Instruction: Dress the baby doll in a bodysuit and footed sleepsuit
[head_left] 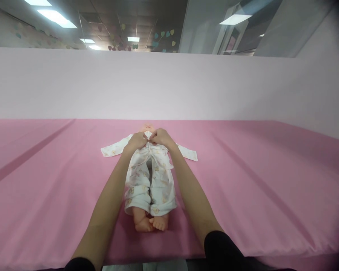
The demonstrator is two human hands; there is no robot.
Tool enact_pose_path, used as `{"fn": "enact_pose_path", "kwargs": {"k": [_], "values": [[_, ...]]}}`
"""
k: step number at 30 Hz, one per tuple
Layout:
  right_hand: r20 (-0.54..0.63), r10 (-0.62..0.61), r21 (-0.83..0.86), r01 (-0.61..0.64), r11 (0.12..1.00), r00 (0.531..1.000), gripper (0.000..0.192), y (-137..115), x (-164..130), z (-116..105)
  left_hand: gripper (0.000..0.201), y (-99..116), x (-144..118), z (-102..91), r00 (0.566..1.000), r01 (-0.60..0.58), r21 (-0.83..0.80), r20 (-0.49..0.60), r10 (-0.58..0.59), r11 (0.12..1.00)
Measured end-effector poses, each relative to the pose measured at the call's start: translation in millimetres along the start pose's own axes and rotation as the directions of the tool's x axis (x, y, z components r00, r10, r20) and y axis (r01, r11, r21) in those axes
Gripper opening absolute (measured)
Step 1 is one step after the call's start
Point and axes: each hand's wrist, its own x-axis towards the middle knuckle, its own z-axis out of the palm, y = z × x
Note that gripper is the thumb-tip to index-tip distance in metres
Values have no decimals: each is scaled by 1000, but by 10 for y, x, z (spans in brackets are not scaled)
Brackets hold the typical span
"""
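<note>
A baby doll (pixel 159 223) lies on its back, feet toward me, in white printed trousers (pixel 161 184) and a white printed jacket (pixel 115 147) with its sleeves spread out to both sides. Over the doll's chest, my left hand (pixel 138 140) pinches the front of the jacket with curled fingers. Opposite it, my right hand (pixel 160 137) grips the jacket's other front edge, the fingertips of both hands nearly meeting at the middle. Whatever fastening lies between the fingertips is too small to make out. My hands hide part of the chest, and the doll's head shows only in part beyond them.
Pink cloth (pixel 59 195) with creases covers the wide surface under the doll, its near edge close to my body. A white panel (pixel 169 84) rises along the back and right side. Behind it are glass and ceiling lights (pixel 57 19).
</note>
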Motion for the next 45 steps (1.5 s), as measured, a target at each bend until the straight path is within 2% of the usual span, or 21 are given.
{"fn": "enact_pose_path", "kwargs": {"k": [4,7,10,12,15,18,21,25,29,34,37,42,45], "values": [[-40,61,138,-55,989,997,9,-14,-10,-57,13,-7,10,7,1000,-24,-87,-16,22,996],[-33,97,197,-89,976,995,10,-22,-15,-81,5,26,0,29,999,-22,-87,-31,19,996],[-13,98,198,-93,976,995,10,-25,-19,-92,23,68,-15,53,998,-51,-42,-36,50,998],[-33,98,146,-92,985,995,14,-44,-26,-86,33,100,-22,60,997,-74,-54,-29,72,996],[-98,89,-19,-91,996,991,24,-109,-37,-29,36,145,-30,42,995,-97,-128,-21,95,987],[-113,32,-203,-55,978,993,21,-181,-36,79,38,153,-39,-4,994,-108,-158,-2,109,982],[-128,6,-251,-38,967,992,20,-224,-38,138,31,115,-49,-49,998,-53,-37,-19,52,998],[-185,48,-145,-76,987,982,23,-222,-64,45,20,71,-48,-57,997,75,101,22,-78,992],[-149,74,14,-72,997,986,22,-165,-71,-56,20,81,-39,-22,999,36,53,13,-37,998],[-110,105,96,-94,991,988,18,-97,-47,-37,21,85,-49,5,999,-23,-14,-38,22,1000],[-114,101,58,-95,994,988,17,-103,-45,-18,21,104,-69,8,1000,-13,32,-23,14,999],[-203,60,-108,-83,991,977,17,-161,-58,2,20,197,-97,9,993,20,216,-114,5,976],[-208,33,-143,-64,988,978,18,-190,-63,11,21,231,-100,14,990,43,285,-144,-2,958]]}}
